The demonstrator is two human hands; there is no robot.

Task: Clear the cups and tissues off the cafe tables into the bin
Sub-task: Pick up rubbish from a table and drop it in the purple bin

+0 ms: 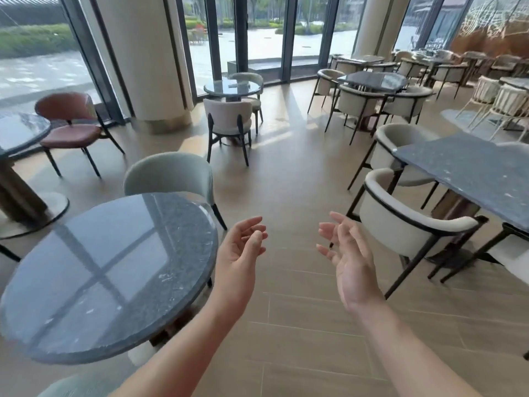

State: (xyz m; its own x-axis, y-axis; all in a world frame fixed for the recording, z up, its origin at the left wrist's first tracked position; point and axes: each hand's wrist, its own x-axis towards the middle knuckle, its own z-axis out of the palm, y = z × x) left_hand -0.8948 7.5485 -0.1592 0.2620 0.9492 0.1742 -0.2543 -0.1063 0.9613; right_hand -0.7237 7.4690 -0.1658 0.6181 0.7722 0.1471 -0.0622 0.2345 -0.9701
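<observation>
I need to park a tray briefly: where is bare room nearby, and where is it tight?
The round table beside the left hand is bare, grey chair behind it. The rectangular table right of the right hand looks bare too. Chairs crowd the far right corner.

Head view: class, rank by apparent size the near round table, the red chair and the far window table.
near round table
red chair
far window table
Real table sizes unsure: distance shrinks the far one.

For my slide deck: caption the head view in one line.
Empty left hand and right hand hover, fingers relaxed, between a round table and a rectangular table.
</observation>
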